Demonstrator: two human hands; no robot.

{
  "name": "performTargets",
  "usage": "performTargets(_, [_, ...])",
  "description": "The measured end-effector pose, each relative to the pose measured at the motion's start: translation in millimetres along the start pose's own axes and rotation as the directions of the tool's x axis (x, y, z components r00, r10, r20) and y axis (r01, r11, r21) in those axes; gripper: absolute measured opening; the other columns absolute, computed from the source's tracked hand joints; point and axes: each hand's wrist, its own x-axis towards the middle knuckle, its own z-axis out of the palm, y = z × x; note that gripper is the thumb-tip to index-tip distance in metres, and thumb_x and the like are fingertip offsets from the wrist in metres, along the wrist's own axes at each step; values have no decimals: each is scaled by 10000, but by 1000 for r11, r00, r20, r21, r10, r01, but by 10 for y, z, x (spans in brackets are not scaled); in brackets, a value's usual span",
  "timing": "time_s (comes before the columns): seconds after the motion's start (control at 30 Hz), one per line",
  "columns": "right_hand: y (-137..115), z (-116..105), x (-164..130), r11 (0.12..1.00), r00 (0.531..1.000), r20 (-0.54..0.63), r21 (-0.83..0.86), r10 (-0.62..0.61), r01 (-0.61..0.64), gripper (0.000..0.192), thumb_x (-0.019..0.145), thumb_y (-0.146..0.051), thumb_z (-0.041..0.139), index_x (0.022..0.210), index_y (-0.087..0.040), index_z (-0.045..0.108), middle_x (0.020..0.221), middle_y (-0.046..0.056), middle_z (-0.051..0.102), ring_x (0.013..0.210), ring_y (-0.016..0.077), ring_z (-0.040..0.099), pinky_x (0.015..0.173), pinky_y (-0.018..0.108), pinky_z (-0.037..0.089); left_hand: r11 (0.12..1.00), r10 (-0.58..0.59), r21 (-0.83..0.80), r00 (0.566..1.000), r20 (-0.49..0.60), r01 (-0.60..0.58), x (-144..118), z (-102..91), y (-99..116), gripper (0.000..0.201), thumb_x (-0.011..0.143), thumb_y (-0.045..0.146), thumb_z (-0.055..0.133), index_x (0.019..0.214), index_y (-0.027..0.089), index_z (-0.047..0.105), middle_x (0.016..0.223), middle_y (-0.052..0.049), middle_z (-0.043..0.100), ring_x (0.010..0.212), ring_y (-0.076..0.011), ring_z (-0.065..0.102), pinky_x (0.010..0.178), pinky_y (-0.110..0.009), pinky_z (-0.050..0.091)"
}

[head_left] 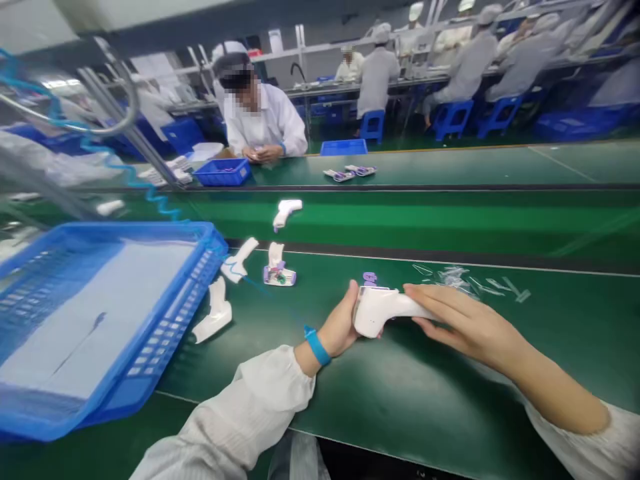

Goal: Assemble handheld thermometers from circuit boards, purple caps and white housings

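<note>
Between my two hands is a white infrared thermometer [376, 311], lying on its side above the green bench. My left hand [343, 321] is wrapped round its wide head end, with the thumb along the near side. The fingers of my right hand [463, 323] close on its narrow handle. A small purple part [370, 277] shows just beyond the head; whether it touches the thermometer I cannot tell. To the left lie a white casing half [216, 312], another white casing piece [240, 260] and an opened unit with a purple rim and circuit board [280, 267].
A blue plastic basket [145, 353] stands at the left, crossed by a coiled blue cord [135, 177]. Clear plastic slips [457, 279] lie behind my right hand. A white thermometer [287, 212] rests on the green belt [425, 220]. Across it, a co-worker [265, 120] sits near a blue bin [223, 172].
</note>
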Motion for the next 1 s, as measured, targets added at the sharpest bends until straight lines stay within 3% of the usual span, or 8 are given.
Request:
performTargets(0.13, [-90,90,-100,999,999,24,25,34,-35,753,1061,-148,623,1732,-267,302,1416,144,743,1231,295,761,1031,442,655,989,24,144,998,50,-31,-135,1,-43,958,893,918,513,1298,55,613,707,-84,727,633,-199,685,659,-300,532])
performTargets(0.27, [-95,95,-138,996,997,33,60,65,-67,726,1058,-167,636,1715,-265,342,1454,130,726,1264,286,749,1041,439,657,943,87,312,992,90,-111,-238,2,-9,721,952,667,721,1367,124,491,751,-44,748,671,-185,708,675,-279,531])
performTargets(0.57, [-103,48,-146,987,998,3,147,59,-59,659,1068,-185,629,1681,-270,401,1455,124,727,1281,279,739,1035,449,654,914,83,387,989,122,-125,-321,20,46,739,948,631,750,1416,127,479,760,-35,743,654,-178,711,661,-279,528])
performTargets(0.77, [-148,65,-185,983,997,13,167,79,-80,638,1071,-206,638,1669,-268,425,1457,120,726,1277,293,733,1016,465,639,877,116,458,989,95,-147,-385,25,98,632,998,605,695,1367,115,543,851,-89,799,776,-224,781,742,-312,584])
performTargets(0.9, [-179,56,-186,924,969,100,293,227,-247,540,1052,-379,696,1566,-273,569,1333,94,791,1076,262,795,879,394,650,768,151,611,981,118,-192,-443,11,152,628,964,576,756,1384,131,615,900,-91,821,852,-241,791,842,-343,594])
performTargets(1.0, [-195,21,-142,759,884,228,454,409,-468,382,1002,-439,754,1346,-275,728,1193,47,830,974,230,803,805,335,638,722,176,667,981,77,-182,-461,21,164,685,879,585,841,1379,150,668,910,-79,821,834,-253,791,847,-364,615])
